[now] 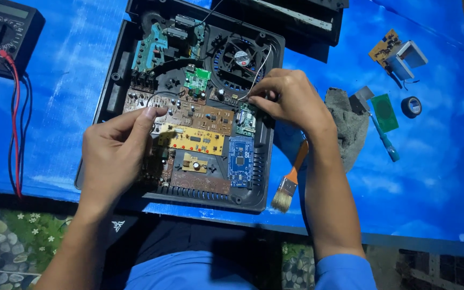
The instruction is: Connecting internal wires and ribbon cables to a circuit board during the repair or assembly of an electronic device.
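Observation:
An opened black plastic case [115,80] lies on a blue sheet, filled with several circuit boards and a round cooling fan [240,58]. My left hand [116,150] rests over the boards at the case's left side, thumb and fingers curled near a yellow board [194,138]. My right hand [288,99] pinches a thin white wire [260,67] that runs up toward the fan, just above a small green board [246,119]. A blue board [240,160] lies below it.
A black multimeter [4,32] with red and black leads sits far left. A paintbrush [291,180] lies right of the case, with a grey rag [350,126], a teal screwdriver [385,140], a tape roll [411,106] and loose boards [386,48] further right.

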